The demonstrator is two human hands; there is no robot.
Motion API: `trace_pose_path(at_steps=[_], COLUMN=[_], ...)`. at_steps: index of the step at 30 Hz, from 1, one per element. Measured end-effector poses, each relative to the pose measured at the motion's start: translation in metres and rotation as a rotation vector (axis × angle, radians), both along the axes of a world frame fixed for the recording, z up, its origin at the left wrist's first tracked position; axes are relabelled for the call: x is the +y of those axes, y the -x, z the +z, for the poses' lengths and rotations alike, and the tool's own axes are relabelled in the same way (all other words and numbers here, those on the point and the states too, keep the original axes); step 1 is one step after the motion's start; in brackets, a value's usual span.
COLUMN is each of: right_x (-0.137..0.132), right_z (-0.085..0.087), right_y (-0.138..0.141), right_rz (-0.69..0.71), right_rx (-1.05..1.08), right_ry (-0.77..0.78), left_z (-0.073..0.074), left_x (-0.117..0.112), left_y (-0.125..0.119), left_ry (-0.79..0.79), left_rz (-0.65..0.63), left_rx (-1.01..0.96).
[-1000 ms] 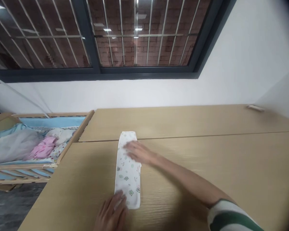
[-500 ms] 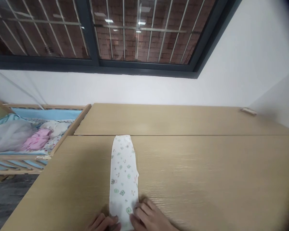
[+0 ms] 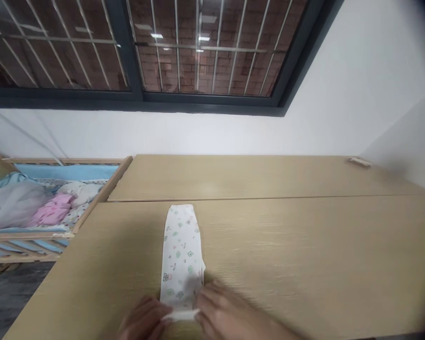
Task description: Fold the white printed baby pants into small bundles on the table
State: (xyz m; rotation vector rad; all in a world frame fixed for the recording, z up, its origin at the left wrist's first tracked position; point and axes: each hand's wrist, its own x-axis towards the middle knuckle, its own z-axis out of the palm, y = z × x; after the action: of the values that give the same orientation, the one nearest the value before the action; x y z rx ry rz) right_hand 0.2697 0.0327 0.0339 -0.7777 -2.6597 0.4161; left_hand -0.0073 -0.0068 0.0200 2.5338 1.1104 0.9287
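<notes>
A pair of white baby pants [image 3: 180, 250], folded lengthwise and printed with small green and grey figures, lies on the wooden tabletop [image 3: 286, 245]. Its narrow end points away from me, and a small corner juts out on its right side. The near end is turned up into a white rolled edge. My left hand [image 3: 145, 318] is closed on the left end of that edge. At the right end, my right hand [image 3: 221, 311] grips it with curled fingers. Both hands are a little blurred, and their thumbs are only partly seen.
On the left stands a wooden crib [image 3: 118, 177] holding pink clothing [image 3: 55, 210] and a white net [image 3: 14, 203]. A barred window [image 3: 212, 104] is above the back wall. A small pale object [image 3: 359, 162] lies at the table's far right corner.
The near end of the pants, flat before, is now lifted and turned over away from me by both hands. The camera view has shifted slightly.
</notes>
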Motion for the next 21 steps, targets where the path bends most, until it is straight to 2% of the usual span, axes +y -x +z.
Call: trace_pose_path(at_steps=[2, 3, 4, 6, 8, 10, 14, 18, 21], right_x=[0.026, 0.040, 0.056, 0.089, 0.123, 0.157, 0.210, 0.236, 0.237], right_z=[0.038, 0.050, 0.059, 0.062, 0.051, 0.033, -0.006, -0.030, -0.031], right_y=[0.000, 0.002, 0.005, 0.013, 0.023, 0.033, 0.049, 0.057, 0.056], right_rz=[-0.027, -0.053, -0.067, -0.097, -0.135, -0.203, -0.417, -0.491, -0.508], right_rx=[0.017, 0.045, 0.074, 0.138, 0.199, 0.252, 0.271, 0.234, 0.223], right_ry=[0.156, 0.213, 0.247, 0.266, 0.260, 0.270, 0.300, 0.302, 0.291], left_z=[0.006, 0.009, 0.012, 0.017, 0.022, 0.023, 0.012, 0.001, 0.001], left_x=[0.018, 0.030, 0.044, 0.080, 0.120, 0.159, 0.217, 0.244, 0.239], left_y=[0.001, 0.001, 0.000, 0.000, -0.002, -0.004, -0.012, -0.023, -0.030], left_ry=[0.058, 0.070, 0.083, 0.091, 0.158, 0.233, 0.280, 0.284, 0.239], left_rz=[0.106, 0.163, 0.210, 0.276, 0.326, 0.410, 0.505, 0.535, 0.584], left_rx=[-0.064, -0.105, -0.136, -0.179, -0.151, -0.102, -0.062, 0.000, 0.056])
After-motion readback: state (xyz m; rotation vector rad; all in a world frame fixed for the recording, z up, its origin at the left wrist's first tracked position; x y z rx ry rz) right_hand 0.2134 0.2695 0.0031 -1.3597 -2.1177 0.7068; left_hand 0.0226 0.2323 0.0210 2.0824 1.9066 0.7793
